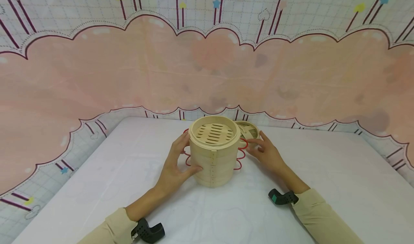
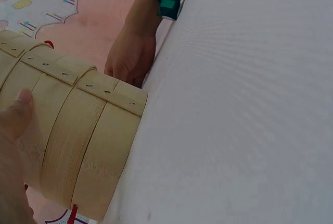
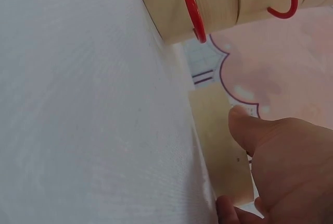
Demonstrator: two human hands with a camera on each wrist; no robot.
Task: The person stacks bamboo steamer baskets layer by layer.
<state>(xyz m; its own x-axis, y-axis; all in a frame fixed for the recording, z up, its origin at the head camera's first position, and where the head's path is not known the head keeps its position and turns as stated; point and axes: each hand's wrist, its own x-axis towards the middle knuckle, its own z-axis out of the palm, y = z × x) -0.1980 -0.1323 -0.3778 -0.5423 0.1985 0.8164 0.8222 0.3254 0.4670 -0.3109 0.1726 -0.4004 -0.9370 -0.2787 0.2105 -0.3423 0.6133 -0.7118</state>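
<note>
A tall stack of round bamboo steamer baskets point(image 1: 215, 165) stands upright on the white table, with a slotted top tier and red loops down its sides. My left hand point(image 1: 174, 166) holds its left side, thumb across the front and fingers partly hidden behind. The stapled seams point(image 2: 106, 92) show in the left wrist view. Behind the stack to the right, partly hidden, lies a shallow round bamboo piece point(image 1: 248, 129) with crossed slats inside, which looks like the steamer lid. My right hand point(image 1: 266, 154) grips its near right edge; the thumb lies along its side wall point(image 3: 216, 138) in the right wrist view.
The white table point(image 1: 113, 172) runs back to a patterned cloth backdrop point(image 1: 207, 71). Red loops point(image 1: 240, 159) stick out from the stack toward my right hand. A dark band point(image 1: 283, 197) sits at each wrist.
</note>
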